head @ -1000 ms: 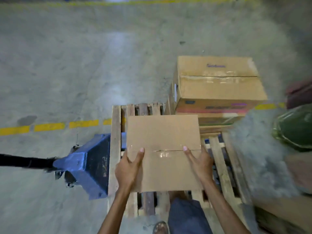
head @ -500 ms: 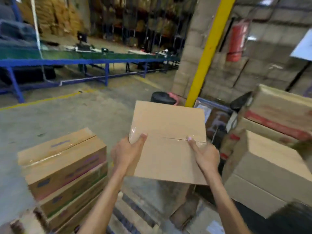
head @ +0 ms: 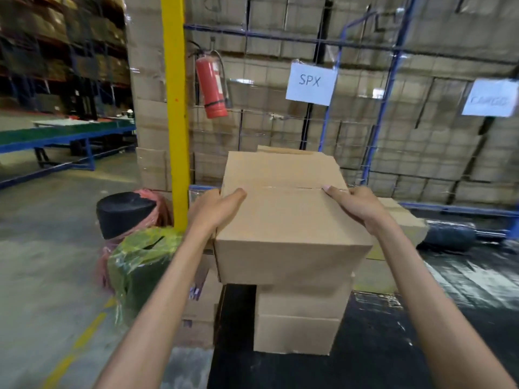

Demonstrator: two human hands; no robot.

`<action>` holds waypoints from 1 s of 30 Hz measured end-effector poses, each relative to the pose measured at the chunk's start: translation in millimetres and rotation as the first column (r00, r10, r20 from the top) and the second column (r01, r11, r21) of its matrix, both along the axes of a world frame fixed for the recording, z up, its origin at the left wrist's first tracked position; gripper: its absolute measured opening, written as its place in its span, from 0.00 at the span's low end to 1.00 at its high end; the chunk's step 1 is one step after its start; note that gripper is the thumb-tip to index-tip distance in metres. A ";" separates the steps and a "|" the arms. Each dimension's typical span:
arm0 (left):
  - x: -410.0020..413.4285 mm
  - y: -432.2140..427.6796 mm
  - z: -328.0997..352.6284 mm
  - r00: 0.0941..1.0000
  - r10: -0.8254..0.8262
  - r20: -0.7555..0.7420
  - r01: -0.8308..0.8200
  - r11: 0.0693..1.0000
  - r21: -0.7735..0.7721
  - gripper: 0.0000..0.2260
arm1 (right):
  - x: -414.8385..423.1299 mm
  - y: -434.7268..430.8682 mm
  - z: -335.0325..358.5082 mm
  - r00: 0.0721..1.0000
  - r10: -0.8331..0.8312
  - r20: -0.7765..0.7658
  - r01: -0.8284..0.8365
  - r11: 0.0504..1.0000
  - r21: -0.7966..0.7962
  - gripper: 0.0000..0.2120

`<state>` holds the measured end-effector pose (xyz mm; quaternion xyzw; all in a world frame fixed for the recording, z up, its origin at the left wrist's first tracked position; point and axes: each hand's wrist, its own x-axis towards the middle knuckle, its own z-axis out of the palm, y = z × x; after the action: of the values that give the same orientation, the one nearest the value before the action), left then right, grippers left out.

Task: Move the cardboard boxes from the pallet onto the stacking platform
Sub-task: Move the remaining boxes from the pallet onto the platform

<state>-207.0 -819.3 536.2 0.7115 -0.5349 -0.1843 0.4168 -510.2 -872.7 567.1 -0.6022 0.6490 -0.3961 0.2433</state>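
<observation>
Left hand (head: 216, 210): grips the left top edge of the cardboard box (head: 286, 223). The thumb lies flat over the lid near the tape seam. The other fingers go down the left side, out of view.
Right hand (head: 358, 206): grips the right top edge. The thumb reaches onto the lid at the seam, the palm presses the right wall, and the other fingers are hidden.
Reason for hold: likely a two-sided squeeze at mid-length that keeps the lid level and leaves the underside free for setting down.
Cardboard box: plain brown, taped shut and held out on both forearms directly over the stacked boxes (head: 297, 318). Its base is at or just above the top of that stack, and contact cannot be told.
Stacked boxes: plain cartons, near centre, standing on the stacking platform (head: 421, 346).
Stacking platform: a dark, glossy, low surface running near right. Judged to be the destination.
Side box (head: 401, 220): behind and right of the held one.
Printed cartons (head: 202, 301): low, left of the stack.
Step judged: placement about to happen, with squaring over the stack needed.
Green wrapped bundle (head: 140, 265): near left, on the floor.
Yellow post (head: 175, 108): far left of the box.
Fire extinguisher (head: 212, 88): hangs beside the post.
SPX sign (head: 310, 82): on the wire cage (head: 393, 122), far.
Pallet: not in view.
</observation>
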 end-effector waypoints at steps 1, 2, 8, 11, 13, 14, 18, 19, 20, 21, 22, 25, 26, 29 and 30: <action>-9.9 -20.6 0.0 1.000 -0.014 0.009 0.014 1.000 0.002 0.26 | -13.3 -16.0 2.4 1.000 0.017 0.004 -0.017 1.000 0.026 0.27; -23.2 -43.5 -0.2 1.000 -0.028 0.007 0.028 1.000 0.011 0.25 | -26.9 -33.8 3.1 1.000 0.023 0.013 -0.023 0.998 0.051 0.24; -71.6 -146.3 -16.1 0.999 -0.029 -0.016 0.031 0.993 0.113 0.34 | -78.5 -125.7 -16.1 1.000 0.028 0.004 -0.029 0.988 0.150 0.22; -83.0 -183.1 -27.5 1.000 -0.027 -0.006 0.028 0.987 0.159 0.34 | -91.5 -163.4 -33.5 1.000 0.016 -0.010 -0.014 0.982 0.190 0.27; -91.7 -197.7 -36.1 0.999 -0.037 -0.013 0.039 0.981 0.189 0.32 | -98.7 -180.5 -45.0 0.999 0.019 -0.041 -0.010 0.976 0.217 0.26; -94.5 -202.9 -41.5 0.999 -0.037 -0.001 0.037 0.979 0.200 0.30 | -101.2 -187.6 -50.4 0.999 0.019 -0.048 -0.007 0.974 0.226 0.25; -101.2 -217.1 -56.2 0.998 -0.009 0.069 -0.009 0.965 0.263 0.28 | -106.4 -207.2 -69.4 0.998 0.028 -0.062 -0.011 0.967 0.255 0.32; -101.6 -219.5 -57.5 0.997 -0.003 0.071 -0.016 0.964 0.265 0.28 | -107.9 -212.6 -73.0 0.998 0.023 -0.064 -0.006 0.966 0.259 0.36; -100.2 -221.0 -59.2 0.998 0.003 0.065 -0.020 0.963 0.267 0.29 | -107.9 -215.4 -75.5 0.997 0.025 -0.068 -0.007 0.966 0.260 0.38; -99.7 -221.5 -58.9 0.998 0.005 0.055 -0.021 0.961 0.277 0.29 | -107.3 -216.7 -75.8 0.996 0.035 -0.082 -0.013 0.965 0.263 0.38; -99.5 -221.2 -58.1 0.999 0.002 0.050 -0.016 0.958 0.285 0.30 | -106.9 -216.8 -75.1 0.994 0.045 -0.102 -0.017 0.965 0.260 0.36; -98.3 -217.9 -54.9 0.999 -0.005 0.040 -0.008 0.953 0.304 0.34 | -108.0 -218.5 -72.5 0.988 0.077 -0.135 -0.039 0.963 0.265 0.31; -98.5 -216.9 -54.5 0.999 -0.008 0.042 -0.005 0.954 0.298 0.33 | -107.8 -216.5 -71.1 0.984 0.092 -0.151 -0.048 0.961 0.271 0.29; -94.4 -206.7 -51.6 0.999 -0.001 0.053 -0.013 0.966 0.257 0.26 | -98.4 -202.3 -60.7 0.951 0.103 -0.291 -0.039 0.975 0.217 0.29; -91.0 -201.8 -51.6 0.999 0.014 0.035 -0.022 0.972 0.232 0.27 | -93.1 -195.7 -55.6 0.932 0.085 -0.353 -0.026 0.986 0.168 0.29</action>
<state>-298.0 -1021.1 484.7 0.7632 -0.5100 -0.2299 0.3234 -603.3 -1068.5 511.5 -0.6609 0.6950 -0.2190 0.1794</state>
